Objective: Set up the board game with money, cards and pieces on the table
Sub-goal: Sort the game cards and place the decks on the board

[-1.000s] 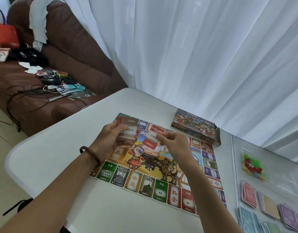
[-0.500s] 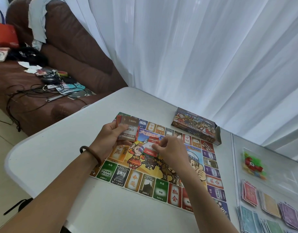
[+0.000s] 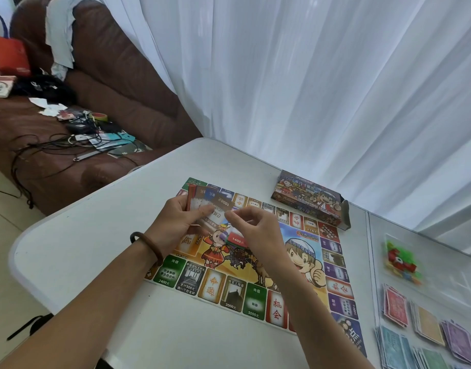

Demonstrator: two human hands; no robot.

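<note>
Red-edged property cards sat fanned in the left grip, fingers curled round them, above the game board on the white worktop; the right grip pinched the top card's edge, with a small card pile on the board beneath it

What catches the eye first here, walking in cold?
The colourful game board in the middle of the white table, with the left hand gripping a fan of cards above it. The right hand reaches toward them; coloured money stacks lie far right.
</note>
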